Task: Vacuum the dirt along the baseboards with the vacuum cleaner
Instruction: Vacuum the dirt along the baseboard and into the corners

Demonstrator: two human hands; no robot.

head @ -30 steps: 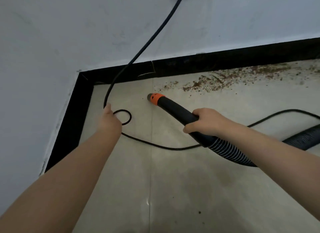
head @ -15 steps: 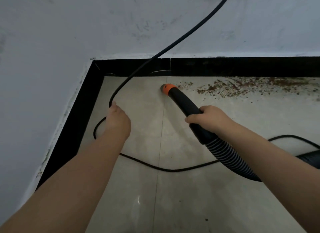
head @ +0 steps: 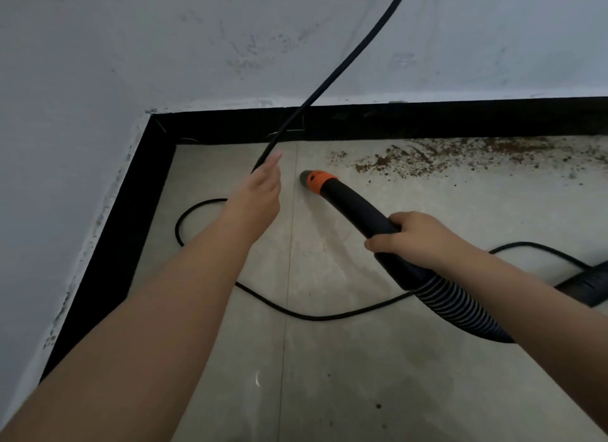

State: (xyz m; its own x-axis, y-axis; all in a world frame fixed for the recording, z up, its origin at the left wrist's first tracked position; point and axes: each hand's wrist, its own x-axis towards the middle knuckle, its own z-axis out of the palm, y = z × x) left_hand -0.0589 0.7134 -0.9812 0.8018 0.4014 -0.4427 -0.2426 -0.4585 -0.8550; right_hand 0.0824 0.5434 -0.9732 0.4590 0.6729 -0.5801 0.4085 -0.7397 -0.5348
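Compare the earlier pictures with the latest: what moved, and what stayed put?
The left hand has straightened its fingers and shifted right along the power cord, towards the nozzle. The right hand still grips the vacuum hose, and the dirt remains by the baseboard.

Pale tiled floor (head: 362, 376) with brown dirt (head: 460, 155), looping black cord (head: 329, 316), ribbed hose (head: 460, 306).

You see a black vacuum nozzle (head: 355, 208) with an orange tip (head: 320, 181), and a black hose (head: 460, 306) ribbed with pale stripes. The power cord (head: 329, 89) is black. Brown dirt (head: 460, 155) speckles the beige floor tile (head: 378, 359) beside a black baseboard (head: 460, 121) under a white wall (head: 164, 46).
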